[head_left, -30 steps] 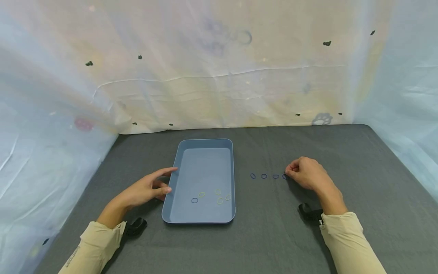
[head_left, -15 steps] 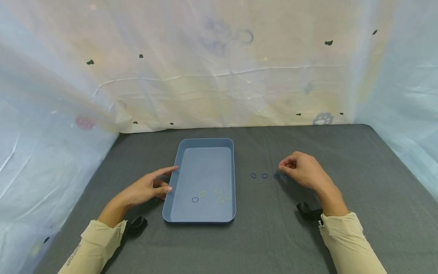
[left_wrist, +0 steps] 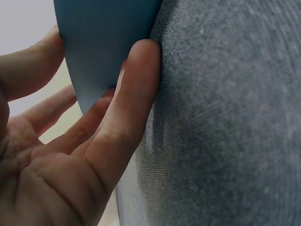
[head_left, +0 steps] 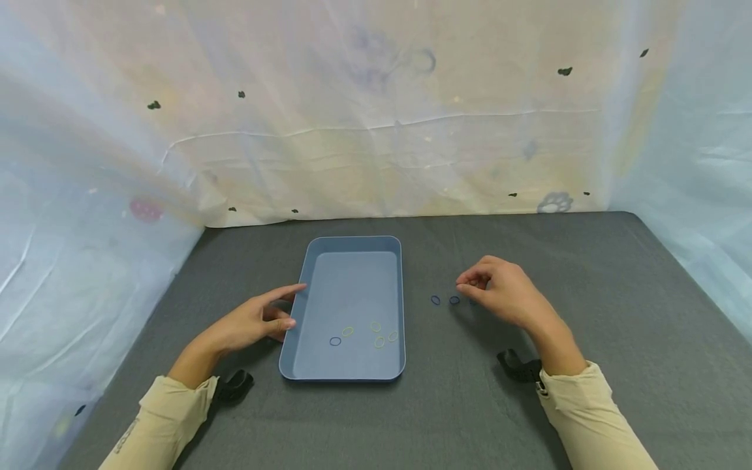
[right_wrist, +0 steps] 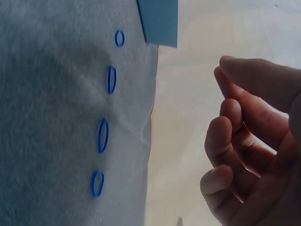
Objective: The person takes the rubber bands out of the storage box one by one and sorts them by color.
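Note:
A blue-grey tray point(head_left: 358, 274) lies on the table, with several thin yellow rings point(head_left: 378, 346) and one blue ring point(head_left: 335, 345) near its front end. My left hand point(head_left: 255, 318) holds the tray's left side, the thumb at the rim and fingers against the outer wall point(left_wrist: 101, 47). Right of the tray, several blue rings point(right_wrist: 107, 136) form a row on the cloth. Above that row hovers my right hand point(head_left: 499, 290), fingers loosely curled and thumb touching the index fingertip. Nothing shows between them. In the head view it covers part of the row.
Dark grey cloth point(head_left: 458, 398) covers the table. A pale patterned curtain point(head_left: 376, 163) hangs behind it and at both sides. A black wrist strap point(head_left: 517, 365) sits at the right cuff, another strap point(head_left: 235, 386) at the left.
My right hand has come off the rightmost blue ring, lifted and moved left over the row, leaving that ring on the cloth. The left hand and the tray have stayed in place.

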Tool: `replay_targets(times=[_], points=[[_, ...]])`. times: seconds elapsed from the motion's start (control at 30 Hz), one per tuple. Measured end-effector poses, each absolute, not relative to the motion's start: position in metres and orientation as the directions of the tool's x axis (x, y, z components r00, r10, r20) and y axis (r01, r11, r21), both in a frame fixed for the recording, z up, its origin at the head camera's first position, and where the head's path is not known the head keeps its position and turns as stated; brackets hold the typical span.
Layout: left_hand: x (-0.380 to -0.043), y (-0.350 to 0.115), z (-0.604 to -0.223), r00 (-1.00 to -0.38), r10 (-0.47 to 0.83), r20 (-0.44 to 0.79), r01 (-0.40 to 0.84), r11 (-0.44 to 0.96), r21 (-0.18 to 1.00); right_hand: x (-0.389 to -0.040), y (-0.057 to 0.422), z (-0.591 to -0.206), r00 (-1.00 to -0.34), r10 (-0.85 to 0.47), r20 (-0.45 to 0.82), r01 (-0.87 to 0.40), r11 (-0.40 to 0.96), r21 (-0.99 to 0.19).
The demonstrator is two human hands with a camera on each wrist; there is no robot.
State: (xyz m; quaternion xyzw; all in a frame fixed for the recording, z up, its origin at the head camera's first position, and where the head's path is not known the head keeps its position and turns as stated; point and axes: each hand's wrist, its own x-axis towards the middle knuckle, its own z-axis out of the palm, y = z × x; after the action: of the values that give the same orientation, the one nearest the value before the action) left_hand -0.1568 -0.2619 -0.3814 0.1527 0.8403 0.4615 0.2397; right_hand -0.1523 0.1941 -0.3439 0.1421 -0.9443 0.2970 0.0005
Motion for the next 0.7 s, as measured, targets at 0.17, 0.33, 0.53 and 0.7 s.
replay_targets(times=[0.17,0.33,0.53,0.7], points=[[-0.158,-0.262,-0.381,-0.837,0.482,-0.259,0.041,0.528,0.848,-0.151,0.184,-0.343,-0.948,-0.296,0.121,-0.311,0.768,-0.559],[-0.157,-0.264,-0.381,-0.837,0.485,-0.254,0.042,0.52,0.853,-0.149,0.175,-0.34,-0.93,-0.335,0.151,-0.36,0.75,-0.555],[-0.156,-0.266,-0.378,-0.838,0.488,-0.246,0.049,0.515,0.856,-0.147,0.156,-0.33,-0.906,-0.39,0.164,-0.409,0.71,-0.574],[-0.156,-0.265,-0.379,-0.838,0.485,-0.25,0.044,0.516,0.856,-0.146,0.137,-0.324,-0.892,-0.425,0.157,-0.431,0.688,-0.584]])
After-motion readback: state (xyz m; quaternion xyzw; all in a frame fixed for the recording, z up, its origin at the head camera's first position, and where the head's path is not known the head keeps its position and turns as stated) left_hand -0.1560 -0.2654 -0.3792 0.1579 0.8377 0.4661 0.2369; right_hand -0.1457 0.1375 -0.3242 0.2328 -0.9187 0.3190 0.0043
